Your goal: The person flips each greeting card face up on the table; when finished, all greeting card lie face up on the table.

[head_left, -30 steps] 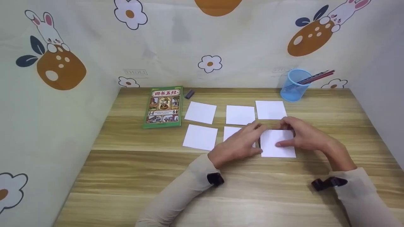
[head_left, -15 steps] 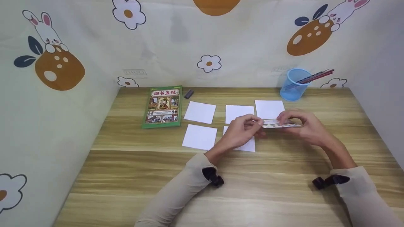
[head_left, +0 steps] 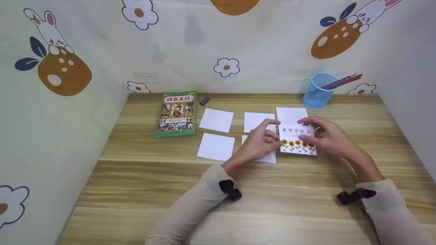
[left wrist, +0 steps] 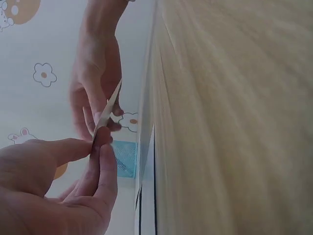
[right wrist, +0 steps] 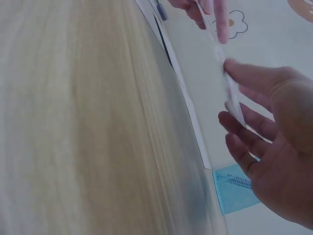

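A white square card (head_left: pixel 297 149), printed with a line of characters above a row of sunflowers, is held up off the table between both hands. My left hand (head_left: pixel 253 144) pinches its left edge; the left wrist view has the thumb on one face of the card (left wrist: pixel 110 105) and fingers on the other. My right hand (head_left: pixel 332 137) grips the right side, thumb over the printed face. In the right wrist view the card (right wrist: pixel 232 93) appears nearly edge-on, tilted. Blank white cards lie close by, one (head_left: pixel 267 157) partly behind my left hand and another (head_left: pixel 291 115) behind the held card.
More blank cards lie flat in two rows, among them a back-left card (head_left: pixel 216 120) and a front-left card (head_left: pixel 215 147). A green-bordered book (head_left: pixel 175 115) and a small dark block (head_left: pixel 204 100) are further left. A blue mesh cup (head_left: pixel 316 97) with pencils stands back right.
The card was blank side up, then nearly edge-on, and now its printed face shows. Both hands rose slightly away from me while turning it; the other cards stayed put.
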`<state>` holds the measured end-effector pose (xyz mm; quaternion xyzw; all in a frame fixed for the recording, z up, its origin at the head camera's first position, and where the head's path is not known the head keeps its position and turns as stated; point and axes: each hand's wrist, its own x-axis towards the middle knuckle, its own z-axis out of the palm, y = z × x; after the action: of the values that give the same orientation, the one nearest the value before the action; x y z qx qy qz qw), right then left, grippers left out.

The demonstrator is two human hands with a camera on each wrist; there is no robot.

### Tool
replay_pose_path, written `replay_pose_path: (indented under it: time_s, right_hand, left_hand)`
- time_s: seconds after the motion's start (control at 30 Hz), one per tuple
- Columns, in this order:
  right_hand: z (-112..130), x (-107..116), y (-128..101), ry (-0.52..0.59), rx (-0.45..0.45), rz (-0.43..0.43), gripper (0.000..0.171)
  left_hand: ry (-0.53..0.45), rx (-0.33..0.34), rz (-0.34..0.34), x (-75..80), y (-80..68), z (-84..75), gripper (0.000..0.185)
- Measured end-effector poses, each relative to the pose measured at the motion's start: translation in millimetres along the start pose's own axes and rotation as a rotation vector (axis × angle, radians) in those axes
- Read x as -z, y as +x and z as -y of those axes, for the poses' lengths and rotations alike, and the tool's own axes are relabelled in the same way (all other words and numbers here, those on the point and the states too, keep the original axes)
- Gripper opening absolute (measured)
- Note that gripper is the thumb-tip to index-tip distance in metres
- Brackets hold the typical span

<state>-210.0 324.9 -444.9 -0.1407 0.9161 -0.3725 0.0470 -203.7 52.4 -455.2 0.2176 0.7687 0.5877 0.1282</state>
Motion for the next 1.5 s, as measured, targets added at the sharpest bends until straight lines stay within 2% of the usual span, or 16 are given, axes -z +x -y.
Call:
replay_pose_path:
  time_s: [0.13, 0.23, 0.47, 0.53, 0.6, 0.7, 0.8, 0.97, 1.17, 1.33, 1.5]
  right_hand:
    - [-4.8, 1.2, 1.4, -0.045, -0.043, 0.038, 0.044]
    - [-9.4, 0.8, 2.9, -0.068, -0.039, 0.078, 0.042]
    - [-16.6, 0.6, 4.6, -0.106, 0.033, 0.099, 0.037]
    - [-17.5, 0.1, 5.1, -0.125, 0.062, 0.086, 0.033]
    - [-17.8, -0.7, 5.6, -0.141, 0.086, 0.076, 0.029]
    - [-18.4, -1.3, 5.6, -0.159, 0.106, 0.064, 0.026]
    - [-19.4, -0.9, 4.7, -0.169, 0.099, 0.064, 0.027]
    - [-20.4, -0.8, 5.0, -0.172, 0.064, 0.075, 0.029]
    - [-10.6, -7.0, 6.3, -0.157, 0.066, 0.052, 0.029]
    - [14.3, -25.7, 12.0, -0.105, 0.139, 0.054, 0.031]
    - [40.2, -51.4, 22.4, -0.135, 0.232, 0.096, 0.041]
  left_hand:
    - [0.088, -0.006, 0.108, -3.0, 0.2, 2.1, 0.039]
    - [0.168, -0.035, 0.150, -5.5, 0.4, 3.2, 0.026]
    - [0.275, -0.090, 0.112, 1.8, 2.3, 3.0, 0.022]
    - [0.381, -0.108, 0.085, 8.0, 3.4, 2.2, 0.023]
    - [0.546, -0.119, 0.054, 15.3, 3.9, 1.5, 0.026]
    - [0.797, -0.093, 0.034, 25.8, 3.8, 2.4, 0.032]
    - [0.906, -0.048, 0.060, 33.1, 4.4, 5.7, 0.038]
    - [0.937, -0.008, 0.088, 37.0, 6.1, 7.8, 0.044]
    - [0.888, -0.060, 0.087, 40.4, -0.1, 6.0, 0.040]
    - [0.870, -0.120, 0.098, 48.3, -12.2, 5.7, 0.039]
    - [0.862, -0.108, 0.114, 61.7, -25.7, 8.6, 0.041]
